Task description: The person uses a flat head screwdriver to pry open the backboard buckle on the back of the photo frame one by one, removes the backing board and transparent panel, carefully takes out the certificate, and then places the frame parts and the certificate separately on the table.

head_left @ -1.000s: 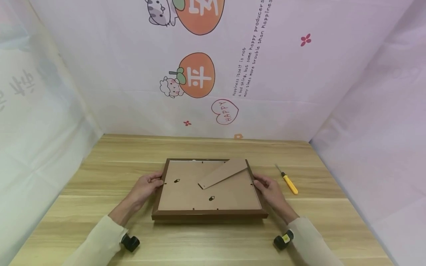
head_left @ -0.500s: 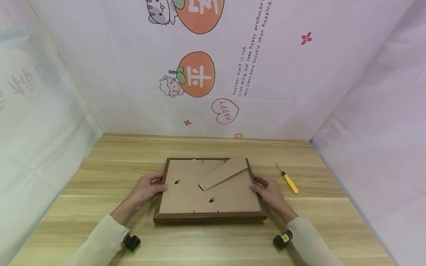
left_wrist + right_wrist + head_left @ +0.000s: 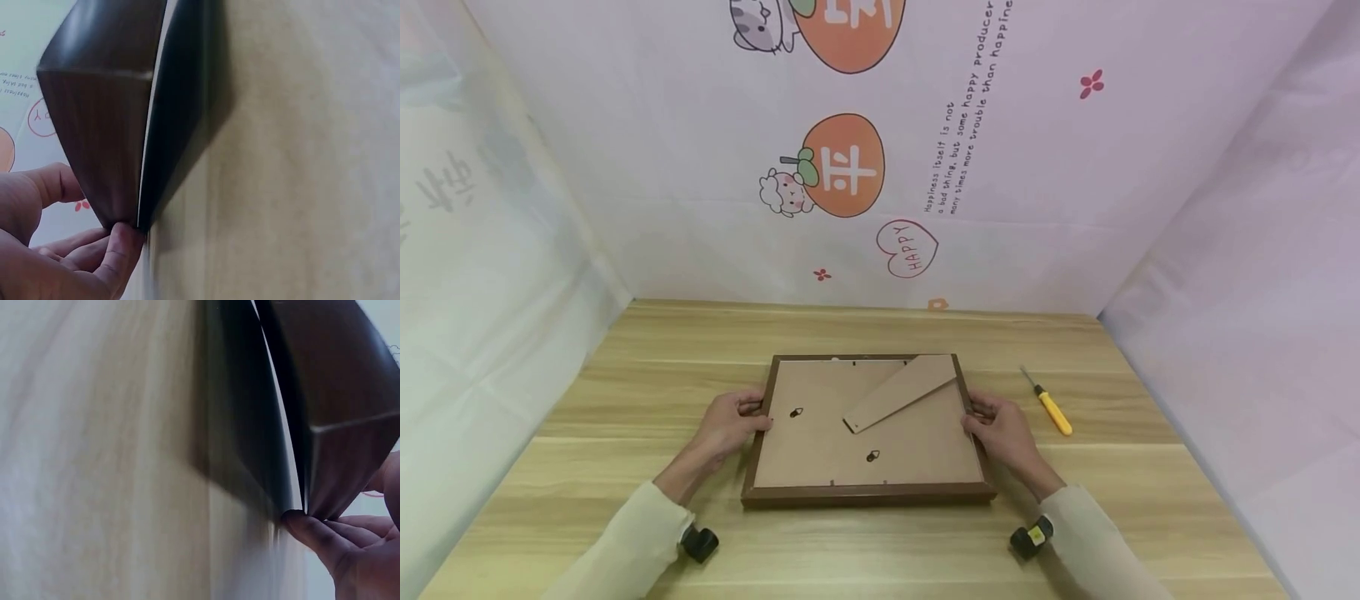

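Note:
A brown picture frame (image 3: 808, 462) lies back side up in the head view, its tan backing board facing me. The easel leg (image 3: 901, 395) on that backing points to the far right corner. My left hand (image 3: 724, 429) grips the left side, thumb over the rim and fingers around the edge. At the opposite side my right hand (image 3: 1006, 429) holds it in a matching grip. Both wrist views show the frame's brown side edge (image 3: 103, 137) above the wood, with fingertips (image 3: 300, 525) at its underside and a dark shadowed strip beneath.
A screwdriver with a yellow handle (image 3: 1055, 412) lies on the wooden table (image 3: 662, 367), to the right of the right hand. White printed cloth (image 3: 700, 250) stands behind the table and along both sides.
Both thumbs have moved further onto the backing. The frame's near edge has shifted slightly toward me, and the frame has gone a little to the left. The screwdriver stays where it was.

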Available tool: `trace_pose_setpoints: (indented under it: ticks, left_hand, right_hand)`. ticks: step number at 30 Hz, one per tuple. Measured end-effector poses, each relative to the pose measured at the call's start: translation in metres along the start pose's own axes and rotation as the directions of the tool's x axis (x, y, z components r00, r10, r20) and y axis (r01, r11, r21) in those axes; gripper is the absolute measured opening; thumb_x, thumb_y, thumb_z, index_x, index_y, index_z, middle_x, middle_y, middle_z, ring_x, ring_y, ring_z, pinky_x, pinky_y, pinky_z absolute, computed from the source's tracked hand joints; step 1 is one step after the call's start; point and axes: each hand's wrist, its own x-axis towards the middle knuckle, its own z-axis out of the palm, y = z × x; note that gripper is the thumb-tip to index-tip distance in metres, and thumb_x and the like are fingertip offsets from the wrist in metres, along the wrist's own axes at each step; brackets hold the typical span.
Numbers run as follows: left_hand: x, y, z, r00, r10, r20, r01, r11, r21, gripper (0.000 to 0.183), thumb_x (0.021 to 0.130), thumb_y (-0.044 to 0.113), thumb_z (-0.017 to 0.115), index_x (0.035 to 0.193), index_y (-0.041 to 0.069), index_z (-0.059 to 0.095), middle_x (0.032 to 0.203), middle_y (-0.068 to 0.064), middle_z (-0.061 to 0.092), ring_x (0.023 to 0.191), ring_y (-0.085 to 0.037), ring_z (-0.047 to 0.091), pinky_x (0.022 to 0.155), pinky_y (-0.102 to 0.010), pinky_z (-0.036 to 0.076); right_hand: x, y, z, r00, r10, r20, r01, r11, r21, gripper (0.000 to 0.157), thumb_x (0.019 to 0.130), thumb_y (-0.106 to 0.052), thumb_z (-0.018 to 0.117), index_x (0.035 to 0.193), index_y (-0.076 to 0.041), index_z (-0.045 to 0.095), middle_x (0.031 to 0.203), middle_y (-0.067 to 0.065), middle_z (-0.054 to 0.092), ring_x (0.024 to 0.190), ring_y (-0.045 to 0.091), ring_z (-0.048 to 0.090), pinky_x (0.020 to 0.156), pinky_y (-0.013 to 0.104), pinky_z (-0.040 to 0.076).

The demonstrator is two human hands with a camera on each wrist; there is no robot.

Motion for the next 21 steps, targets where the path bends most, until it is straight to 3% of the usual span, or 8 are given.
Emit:
trace_pose_setpoints:
  ticks: [6,12,21]
  left_hand:
    - [0.0001,-0.0016,0.0024,1.0,0.009,-0.017,-0.009,1.0,-0.007,0.056,0.086,0.002,0.067,0.138,-0.007,0.049,0.137,-0.027,0.054,0.128,-0.04,0.051,0.104,-0.046,0.049]
    - [-0.001,0.0,0.0048,0.999,0.029,-0.027,-0.029,0.999,0.016,0.053,0.086,-0.002,0.067,0.136,-0.008,0.05,0.128,-0.027,0.059,0.114,-0.034,0.061,0.092,-0.038,0.057]
    - [-0.0007,-0.0008,0.0065,0.999,0.029,-0.013,-0.029,0.999,0.019,0.056,0.087,-0.002,0.066,0.138,-0.009,0.046,0.128,-0.028,0.059,0.113,-0.034,0.062,0.091,-0.037,0.057]
  right_hand:
    - [-0.0018,-0.0013,0.0,1.0,0.017,-0.022,-0.018,0.999,-0.042,0.049,0.093,-0.011,0.064,0.139,0.001,0.051,0.133,0.022,0.061,0.117,0.036,0.062,0.094,0.041,0.056]
    - [-0.0028,0.0006,0.0015,0.999,0.003,-0.032,-0.004,0.999,-0.047,0.05,0.093,-0.01,0.063,0.139,0.004,0.049,0.137,0.025,0.055,0.121,0.038,0.06,0.095,0.042,0.054]
    - [-0.0027,0.0054,0.0054,0.998,-0.034,-0.051,0.03,0.996,-0.084,0.049,0.092,-0.009,0.065,0.137,0.004,0.052,0.131,0.025,0.06,0.109,0.034,0.067,0.084,0.034,0.059]
